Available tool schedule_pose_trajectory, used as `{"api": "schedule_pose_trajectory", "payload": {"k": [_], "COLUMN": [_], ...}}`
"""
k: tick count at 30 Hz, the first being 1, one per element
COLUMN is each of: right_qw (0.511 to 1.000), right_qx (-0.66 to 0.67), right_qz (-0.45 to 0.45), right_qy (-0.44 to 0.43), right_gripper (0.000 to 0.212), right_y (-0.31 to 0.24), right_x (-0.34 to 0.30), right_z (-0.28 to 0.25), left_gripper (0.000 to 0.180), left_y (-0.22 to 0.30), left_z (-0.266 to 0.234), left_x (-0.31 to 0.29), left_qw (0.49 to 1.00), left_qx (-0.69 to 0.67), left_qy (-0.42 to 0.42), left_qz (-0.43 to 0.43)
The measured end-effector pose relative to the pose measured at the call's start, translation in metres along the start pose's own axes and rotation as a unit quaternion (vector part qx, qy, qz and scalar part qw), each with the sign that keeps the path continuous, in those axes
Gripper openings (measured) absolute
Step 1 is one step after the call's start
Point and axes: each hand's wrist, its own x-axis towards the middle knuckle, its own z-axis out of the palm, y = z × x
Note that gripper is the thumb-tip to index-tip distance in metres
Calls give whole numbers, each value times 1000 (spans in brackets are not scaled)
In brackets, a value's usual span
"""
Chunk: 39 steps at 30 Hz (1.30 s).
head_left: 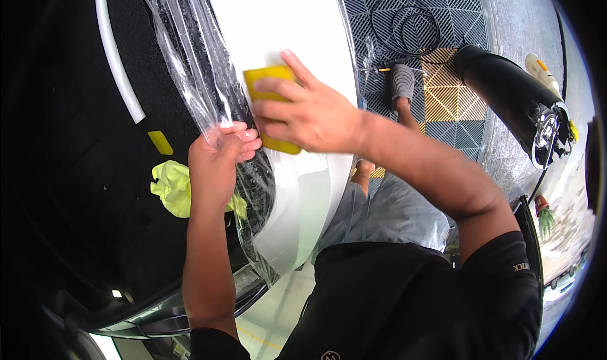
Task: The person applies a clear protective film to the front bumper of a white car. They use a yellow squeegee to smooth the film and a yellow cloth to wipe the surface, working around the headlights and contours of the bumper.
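Your right hand (310, 116) grips the flat yellow plastic squeegee (283, 146), probably light, over the curved white panel (288, 18), while your left hand (218, 159) pinches the clear wrinkled plastic film (183, 50) alongside, likely limp, slippery and best held by its edge.

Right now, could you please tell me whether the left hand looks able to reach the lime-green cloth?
Probably yes: the lime-green cloth lies near the left hand, its outer side uncovered, though that hand appears to pinch the clear film and would likely need to let go first.
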Motion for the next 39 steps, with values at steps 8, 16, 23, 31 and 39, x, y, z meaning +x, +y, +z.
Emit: {"api": "schedule_pose_trajectory", "payload": {"k": [8,16,23,31,39], "right_qw": [997,992,990,976,988], "right_qx": [-1,-113,-42,-180,-14], "right_qz": [30,54,56,117,84], "right_qy": [-72,-26,-118,41,-128], "right_gripper": [33,51,27,27,36], "right_y": [-67,42,-126,38,-145], "right_x": [-68,25,-99,66,-100], "right_z": [3,-33,11,-25,21], "left_gripper": [14,12,10,10,11], "left_y": [-8,-18,-15,-18,-17], "left_z": [-26,-31,-34,-41,-43], "left_x": [8,19,20,31,32], "left_qw": [999,998,997,993,990], "left_qx": [49,-49,-49,-68,-83], "left_qy": [9,-31,-50,-94,-112], "left_qz": [19,-1,-16,-19,-25]}}
